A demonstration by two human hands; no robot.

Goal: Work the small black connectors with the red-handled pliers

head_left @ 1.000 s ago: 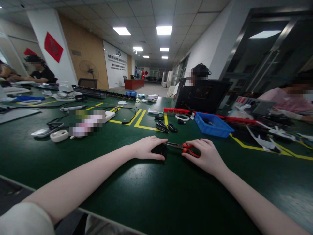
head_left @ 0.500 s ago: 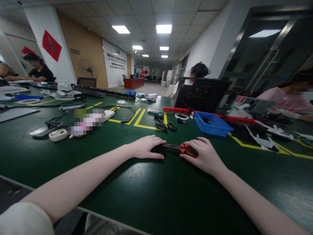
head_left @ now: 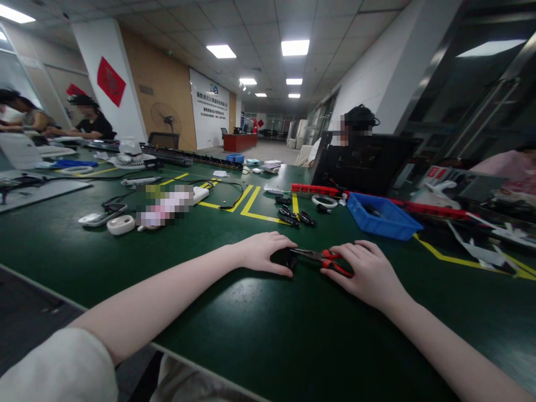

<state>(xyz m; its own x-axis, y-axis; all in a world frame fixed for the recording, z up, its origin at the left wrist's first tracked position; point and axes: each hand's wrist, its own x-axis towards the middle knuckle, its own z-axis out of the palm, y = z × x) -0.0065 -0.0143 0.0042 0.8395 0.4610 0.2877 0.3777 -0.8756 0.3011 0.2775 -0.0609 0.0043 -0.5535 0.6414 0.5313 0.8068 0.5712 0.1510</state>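
Red-handled pliers (head_left: 321, 258) were grasped in my right hand (head_left: 369, 272), pointing to nine o'clock, their tip at the black piece (head_left: 288, 258) pinched in my left hand (head_left: 262, 251) over the green surface (head_left: 251, 324). From that piece, black cables (head_left: 288, 215) lay at twelve o'clock, the blue bin (head_left: 379, 224) at two.

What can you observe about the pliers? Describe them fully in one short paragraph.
The pliers have slim, tapering grey jaws that look like metal, and red-and-black handles, perhaps plastic-coated. They are held over the green table, the handles spread apart in the right hand. The jaws point toward the left hand, their tips reaching a small black object there; whether they grip it is unclear.
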